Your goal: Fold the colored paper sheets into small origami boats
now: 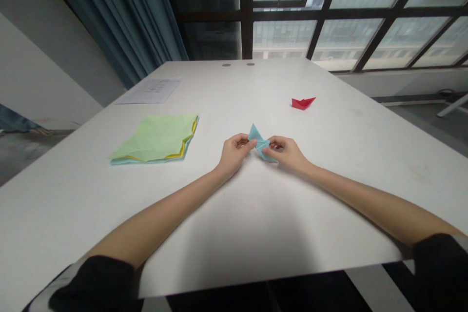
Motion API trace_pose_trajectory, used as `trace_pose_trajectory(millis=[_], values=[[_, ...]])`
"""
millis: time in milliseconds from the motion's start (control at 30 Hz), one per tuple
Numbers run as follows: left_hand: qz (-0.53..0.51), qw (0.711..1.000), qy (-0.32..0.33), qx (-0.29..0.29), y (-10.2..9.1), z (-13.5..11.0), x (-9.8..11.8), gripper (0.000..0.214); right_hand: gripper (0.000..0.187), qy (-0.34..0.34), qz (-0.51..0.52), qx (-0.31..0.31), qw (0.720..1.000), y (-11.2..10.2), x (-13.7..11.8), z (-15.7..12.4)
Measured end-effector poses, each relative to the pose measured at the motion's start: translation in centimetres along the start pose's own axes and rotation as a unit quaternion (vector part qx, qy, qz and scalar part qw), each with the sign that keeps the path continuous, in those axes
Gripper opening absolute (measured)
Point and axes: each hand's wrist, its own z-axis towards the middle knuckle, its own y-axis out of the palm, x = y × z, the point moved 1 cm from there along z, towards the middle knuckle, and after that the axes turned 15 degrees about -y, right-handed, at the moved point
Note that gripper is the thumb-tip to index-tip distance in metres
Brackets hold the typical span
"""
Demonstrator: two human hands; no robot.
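Observation:
A small folded piece of light blue paper (259,141) is held just above the white table (256,214), near its middle. My left hand (234,152) pinches its left side with closed fingers. My right hand (285,151) pinches its right side, fingers curled round the fold. One pointed flap of the paper sticks up between the two hands. Both forearms rest on the table.
A stack of coloured paper sheets (157,139), green on top, lies to the left. A red folded paper boat (302,102) sits farther back on the right. A printed white sheet (150,90) lies at the far left corner. Windows and a blue curtain stand behind the table.

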Motion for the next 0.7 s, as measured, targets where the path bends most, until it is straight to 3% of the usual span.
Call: trace_pose_trajectory(millis=[133,500,700], values=[[-0.012,1.000,0.001,-0.011,0.17,-0.17,0.07,0.028,0.035,-0.005,0.011,-0.007,1.000,0.09,-0.15,-0.02],[-0.003,1.000,-0.003,-0.006,0.28,-0.48,0.35,0.033,0.032,0.002,-0.012,-0.015,1.000,-0.24,-0.53,0.13],[-0.007,1.000,-0.010,-0.007,0.08,-0.27,0.05,0.034,0.034,0.019,0.039,-0.034,0.999,-0.07,0.10,0.00]])
